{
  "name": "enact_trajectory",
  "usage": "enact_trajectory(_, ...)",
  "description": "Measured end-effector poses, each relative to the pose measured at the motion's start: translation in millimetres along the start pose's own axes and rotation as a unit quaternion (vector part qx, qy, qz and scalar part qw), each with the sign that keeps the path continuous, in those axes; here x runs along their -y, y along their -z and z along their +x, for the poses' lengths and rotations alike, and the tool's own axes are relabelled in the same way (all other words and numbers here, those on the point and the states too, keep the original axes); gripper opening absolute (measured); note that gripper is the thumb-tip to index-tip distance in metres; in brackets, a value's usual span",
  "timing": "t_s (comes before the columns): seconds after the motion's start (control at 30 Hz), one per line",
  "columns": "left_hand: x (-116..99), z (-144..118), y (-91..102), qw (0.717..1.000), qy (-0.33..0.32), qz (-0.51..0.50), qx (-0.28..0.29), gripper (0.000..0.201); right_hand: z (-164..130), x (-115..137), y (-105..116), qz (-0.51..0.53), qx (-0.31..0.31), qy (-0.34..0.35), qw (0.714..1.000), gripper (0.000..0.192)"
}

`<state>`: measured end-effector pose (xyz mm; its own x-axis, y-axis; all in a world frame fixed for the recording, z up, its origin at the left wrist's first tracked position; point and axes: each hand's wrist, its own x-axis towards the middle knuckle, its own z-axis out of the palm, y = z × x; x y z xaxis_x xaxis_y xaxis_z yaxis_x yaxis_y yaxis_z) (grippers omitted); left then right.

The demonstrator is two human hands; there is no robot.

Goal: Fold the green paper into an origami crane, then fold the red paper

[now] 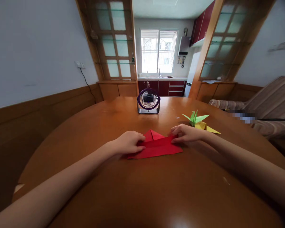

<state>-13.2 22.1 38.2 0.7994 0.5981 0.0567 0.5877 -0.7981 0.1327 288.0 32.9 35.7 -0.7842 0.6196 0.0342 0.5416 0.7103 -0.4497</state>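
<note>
The left hand [127, 142] has its thumb and fingers bent over the left end of the red paper [156, 150], though whether it pinches or merely presses I cannot tell. To that hand's right the paper's long axis runs across to the right hand [186, 133], both hands touching it, neither nearer. The right hand pinches the upper right corner between thumb and fingers, the green folded paper [194, 118] just beyond its wrist.

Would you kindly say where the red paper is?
In the head view, the red paper lies just below centre on the table, between the left hand and right hand.
</note>
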Motion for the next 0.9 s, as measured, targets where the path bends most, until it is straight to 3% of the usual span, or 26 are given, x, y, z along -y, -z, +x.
enact_trajectory(0.23,11.0,-0.4,1.4,0.992,0.069,-0.1,0.033,0.026,-1.1,-7.4,-0.7,0.028,0.001,-0.011,1.0,0.028)
enact_trajectory(0.53,2.3,1.3,-7.1,0.998,-0.035,-0.04,-0.027,0.02,10.0,21.2,-25.0,-0.044,-0.021,0.058,0.997,0.013)
enact_trajectory(0.73,5.3,3.4,-13.5,0.997,-0.041,-0.052,-0.037,0.021,14.4,33.1,-31.8,-0.027,-0.039,0.066,0.997,0.021)
enact_trajectory(0.9,13.6,2.2,-8.0,0.993,0.026,-0.113,0.004,0.029,13.3,23.7,-27.0,0.053,-0.031,0.01,0.998,0.036)
